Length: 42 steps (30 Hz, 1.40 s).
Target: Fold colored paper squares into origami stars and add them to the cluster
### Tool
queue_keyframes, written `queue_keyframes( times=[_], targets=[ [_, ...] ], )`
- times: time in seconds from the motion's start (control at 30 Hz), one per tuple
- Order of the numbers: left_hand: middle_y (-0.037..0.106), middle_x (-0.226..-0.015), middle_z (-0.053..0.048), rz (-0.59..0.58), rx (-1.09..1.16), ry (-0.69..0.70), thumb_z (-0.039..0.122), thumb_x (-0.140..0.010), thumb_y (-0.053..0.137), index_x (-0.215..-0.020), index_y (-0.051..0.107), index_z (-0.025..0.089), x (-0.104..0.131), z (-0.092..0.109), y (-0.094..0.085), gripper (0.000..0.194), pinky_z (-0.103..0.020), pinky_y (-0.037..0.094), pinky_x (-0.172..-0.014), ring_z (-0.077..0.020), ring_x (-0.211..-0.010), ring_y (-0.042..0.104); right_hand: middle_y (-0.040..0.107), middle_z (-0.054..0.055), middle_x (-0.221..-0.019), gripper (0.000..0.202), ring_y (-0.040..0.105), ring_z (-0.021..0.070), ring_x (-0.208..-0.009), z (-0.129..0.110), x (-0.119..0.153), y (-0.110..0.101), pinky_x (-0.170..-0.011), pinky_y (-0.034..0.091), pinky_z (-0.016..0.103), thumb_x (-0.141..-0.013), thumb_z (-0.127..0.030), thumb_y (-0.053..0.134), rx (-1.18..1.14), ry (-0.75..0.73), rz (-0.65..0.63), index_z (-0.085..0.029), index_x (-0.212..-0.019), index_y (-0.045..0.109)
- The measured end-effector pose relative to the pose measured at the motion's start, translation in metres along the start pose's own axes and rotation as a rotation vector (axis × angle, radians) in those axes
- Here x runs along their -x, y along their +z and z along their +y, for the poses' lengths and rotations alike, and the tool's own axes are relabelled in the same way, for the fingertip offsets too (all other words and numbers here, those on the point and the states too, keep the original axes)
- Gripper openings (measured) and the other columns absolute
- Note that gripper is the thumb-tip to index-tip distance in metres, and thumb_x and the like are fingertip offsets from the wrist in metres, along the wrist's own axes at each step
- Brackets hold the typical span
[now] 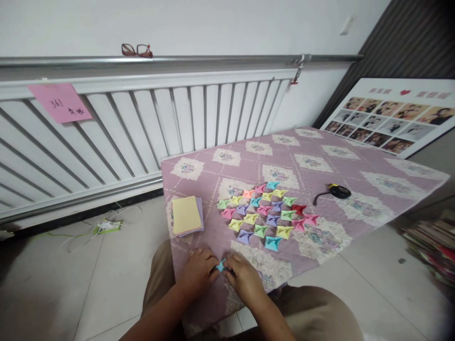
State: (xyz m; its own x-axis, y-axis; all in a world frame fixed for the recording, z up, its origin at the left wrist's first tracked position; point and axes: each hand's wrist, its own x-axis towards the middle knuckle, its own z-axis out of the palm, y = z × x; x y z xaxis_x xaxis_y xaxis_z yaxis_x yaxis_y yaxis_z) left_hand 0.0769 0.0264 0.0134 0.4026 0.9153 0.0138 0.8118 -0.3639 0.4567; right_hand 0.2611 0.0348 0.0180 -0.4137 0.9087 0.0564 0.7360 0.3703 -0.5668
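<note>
Between my two hands, near the table's front edge, is a small piece of folded blue paper (221, 266). My left hand (199, 271) grips its left side with closed fingers, and my right hand (245, 277) pinches its right side. Part of the paper is covered by my fingers. Beyond my hands, several folded paper boats (251, 218) in yellow, pink, green, purple, blue and red stand in rough rows. Left of them lies a stack of coloured paper sheets (186, 215), yellow on top and purple showing at the edge.
A purple floral cloth covers the table (213, 182). On its right side rests a black-and-yellow tape measure (339, 191) with a strap. A white radiator (199, 113) runs behind, with glasses (137, 50) on the pipe above. A photo board (394, 116) leans at the back right. A power strip (108, 226) lies on the floor.
</note>
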Motion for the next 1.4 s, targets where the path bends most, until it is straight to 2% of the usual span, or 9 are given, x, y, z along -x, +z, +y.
queue_keyframes(
  times=[0.27,0.47,0.77,0.83,1.0,1.23,1.4],
  targets=[
    [0.062,-0.099,-0.001,-0.006,-0.14,0.074,0.029,-0.091,0.056,-0.097,0.064,0.024,0.0,-0.002,0.003,0.011,-0.035,0.033,-0.08,-0.021,-0.094,0.05,0.061,0.0,-0.083,0.013,0.057,0.0168,-0.083,-0.002,0.002,-0.001,-0.072,0.04,0.025,-0.077,-0.009,0.059,0.001,-0.005,0.013,-0.022,-0.079,0.061],
    [0.062,-0.093,-0.002,0.049,-0.174,0.111,0.029,-0.091,0.055,-0.092,0.066,0.023,-0.002,-0.005,0.008,0.012,-0.035,0.035,-0.079,-0.0201,-0.09,0.051,0.061,0.0,-0.083,0.014,0.058,0.0177,-0.083,-0.004,0.003,0.0,-0.072,0.041,0.026,-0.076,-0.009,0.06,0.036,-0.001,0.038,-0.022,-0.079,0.06],
    [0.063,-0.091,-0.002,0.065,-0.154,0.123,0.024,-0.09,0.055,-0.089,0.065,0.022,-0.006,0.001,-0.001,0.01,-0.035,0.041,-0.08,-0.0198,-0.087,0.056,0.062,0.004,-0.08,0.013,0.058,0.0209,-0.08,-0.006,0.004,0.01,-0.073,0.043,0.03,-0.084,-0.013,0.055,0.132,-0.025,0.098,-0.021,-0.077,0.063],
    [0.063,-0.098,-0.004,0.111,-0.106,0.101,0.021,-0.088,0.055,-0.096,0.063,0.022,-0.005,0.004,-0.002,0.012,-0.036,0.043,-0.082,-0.0205,-0.092,0.056,0.062,0.005,-0.078,0.014,0.059,0.0216,-0.078,-0.007,0.002,0.01,-0.072,0.043,0.03,-0.085,-0.015,0.053,0.143,-0.012,0.127,-0.02,-0.076,0.062],
    [0.056,-0.117,-0.007,0.28,0.124,0.071,0.011,-0.083,0.05,-0.116,0.054,0.023,0.003,0.013,-0.001,0.035,-0.038,0.046,-0.091,-0.0215,-0.106,0.053,0.062,0.004,-0.076,0.017,0.06,0.02,-0.072,-0.012,-0.001,0.003,-0.066,0.041,0.028,-0.087,-0.017,0.047,0.098,0.046,0.209,-0.02,-0.077,0.059],
    [0.052,-0.122,-0.007,0.289,0.133,0.098,0.007,-0.079,0.049,-0.111,0.056,0.023,0.005,0.018,-0.002,0.037,-0.039,0.046,-0.091,-0.0223,-0.108,0.052,0.06,0.001,-0.068,0.018,0.059,0.017,-0.066,-0.023,-0.003,0.0,-0.062,0.039,0.025,-0.084,-0.018,0.043,-0.047,0.12,0.272,-0.021,-0.069,0.053],
    [0.055,-0.116,-0.005,0.217,0.148,0.082,0.007,-0.078,0.051,-0.101,0.058,0.022,0.004,0.02,-0.008,0.028,-0.037,0.044,-0.09,-0.021,-0.105,0.051,0.056,-0.002,-0.061,0.018,0.054,0.0141,-0.057,-0.024,-0.004,0.0,-0.056,0.037,0.023,-0.082,-0.02,0.045,-0.157,0.182,0.287,-0.022,-0.065,0.05]
  ],
)
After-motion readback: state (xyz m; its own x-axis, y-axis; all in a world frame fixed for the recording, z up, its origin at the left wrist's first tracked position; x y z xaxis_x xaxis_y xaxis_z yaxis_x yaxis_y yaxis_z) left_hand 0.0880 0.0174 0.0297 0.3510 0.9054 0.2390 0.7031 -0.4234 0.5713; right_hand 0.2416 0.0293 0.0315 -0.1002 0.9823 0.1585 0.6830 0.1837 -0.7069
